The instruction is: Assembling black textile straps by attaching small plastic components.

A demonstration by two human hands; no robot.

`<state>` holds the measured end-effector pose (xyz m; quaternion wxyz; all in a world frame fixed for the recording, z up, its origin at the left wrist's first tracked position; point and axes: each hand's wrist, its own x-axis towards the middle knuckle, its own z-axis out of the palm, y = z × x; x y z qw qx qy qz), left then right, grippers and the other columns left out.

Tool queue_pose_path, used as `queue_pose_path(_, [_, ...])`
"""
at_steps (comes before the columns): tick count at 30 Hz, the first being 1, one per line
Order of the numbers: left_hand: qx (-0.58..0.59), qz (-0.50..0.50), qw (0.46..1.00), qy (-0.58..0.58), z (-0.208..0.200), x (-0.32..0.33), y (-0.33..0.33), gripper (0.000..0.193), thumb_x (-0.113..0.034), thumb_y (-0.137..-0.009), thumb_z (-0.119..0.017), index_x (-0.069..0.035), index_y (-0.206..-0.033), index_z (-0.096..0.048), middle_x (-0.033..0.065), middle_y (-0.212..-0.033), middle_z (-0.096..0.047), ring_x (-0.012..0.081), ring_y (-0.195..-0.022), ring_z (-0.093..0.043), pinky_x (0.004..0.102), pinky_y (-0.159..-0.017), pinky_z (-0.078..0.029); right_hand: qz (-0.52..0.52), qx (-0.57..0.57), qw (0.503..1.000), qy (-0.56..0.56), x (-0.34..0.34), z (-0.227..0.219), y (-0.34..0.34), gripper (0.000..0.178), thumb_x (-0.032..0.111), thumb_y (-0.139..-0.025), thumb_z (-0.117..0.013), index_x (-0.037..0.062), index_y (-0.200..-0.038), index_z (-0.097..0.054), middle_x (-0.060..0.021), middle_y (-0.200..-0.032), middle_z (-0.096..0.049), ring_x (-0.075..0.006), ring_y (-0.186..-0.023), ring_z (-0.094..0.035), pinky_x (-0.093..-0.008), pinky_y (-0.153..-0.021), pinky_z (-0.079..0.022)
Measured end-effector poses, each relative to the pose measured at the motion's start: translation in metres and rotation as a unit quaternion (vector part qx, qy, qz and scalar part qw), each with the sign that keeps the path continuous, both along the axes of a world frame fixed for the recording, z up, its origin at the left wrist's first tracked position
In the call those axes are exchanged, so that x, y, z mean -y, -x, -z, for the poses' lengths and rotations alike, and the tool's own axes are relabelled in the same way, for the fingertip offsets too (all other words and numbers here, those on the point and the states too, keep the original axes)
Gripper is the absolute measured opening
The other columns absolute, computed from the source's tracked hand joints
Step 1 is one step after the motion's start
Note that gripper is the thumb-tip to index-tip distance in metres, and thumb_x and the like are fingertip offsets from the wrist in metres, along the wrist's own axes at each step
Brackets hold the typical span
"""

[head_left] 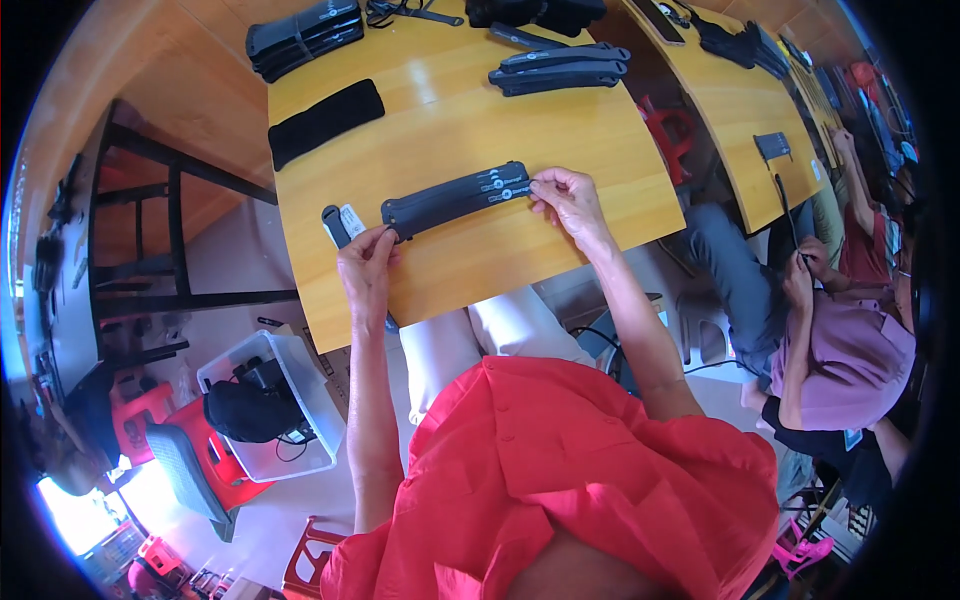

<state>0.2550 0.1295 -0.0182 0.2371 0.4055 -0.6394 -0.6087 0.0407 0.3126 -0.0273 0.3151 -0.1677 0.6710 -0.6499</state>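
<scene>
Two flat dark grey straps [455,202] with white print lie side by side, overlapping, across the middle of the wooden table. At their left end, my left hand [368,262] is closed, thumb and fingers pinching the near strap's tip. My right hand [568,203] pinches the right end of the same strap, its other fingers curled. Beside my left hand, another dark strap [333,222] with a white label runs under the hand toward the table's near edge.
A black cloth-like strip [327,122] lies farther left on the table [440,120]. Bundled straps [305,40] and stacked straps [558,70] sit at the back. A clear bin [320,420] of black items stands on the floor at left. Co-workers sit at the right-hand table [725,110].
</scene>
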Motion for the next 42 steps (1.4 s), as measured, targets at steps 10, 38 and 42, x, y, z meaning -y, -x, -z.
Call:
queue_pose_path(10, [0.041,-0.075,0.995,0.057,0.006,0.001,0.01,0.008,-0.005,-0.081,-0.064,0.003,-0.083,-0.064,0.0012,-0.065,-0.06,0.0047,-0.052,-0.05,0.0186,-0.047,-0.041,0.021,-0.007,0.997,-0.071,0.011,-0.002,0.001,0.008,0.009,-0.081,-0.064,0.0021,-0.082,-0.061,-0.0013,-0.065,-0.058,-0.0059,-0.048,-0.053,-0.017,-0.035,-0.034])
queue_pose_path(38, [0.026,-0.105,0.994,0.024,0.009,0.001,0.013,0.009,-0.003,-0.082,-0.062,0.004,-0.087,-0.063,0.0043,-0.069,-0.061,0.0077,-0.059,-0.056,0.0198,-0.053,-0.049,0.031,0.046,0.998,-0.044,0.009,-0.003,0.002,0.009,0.009,-0.082,-0.062,0.0004,-0.083,-0.061,-0.0015,-0.064,-0.057,-0.0069,-0.049,-0.055,-0.0186,-0.042,-0.044])
queue_pose_path(42, [0.028,-0.108,0.994,0.021,0.005,-0.003,0.016,0.008,-0.002,-0.083,-0.061,0.004,-0.087,-0.063,0.0047,-0.069,-0.061,0.0078,-0.059,-0.057,0.0199,-0.053,-0.049,0.041,0.049,0.997,-0.049,0.009,0.001,0.002,0.008,0.009,-0.083,-0.061,0.0007,-0.083,-0.061,-0.0013,-0.064,-0.056,-0.0071,-0.049,-0.055,-0.019,-0.042,-0.044])
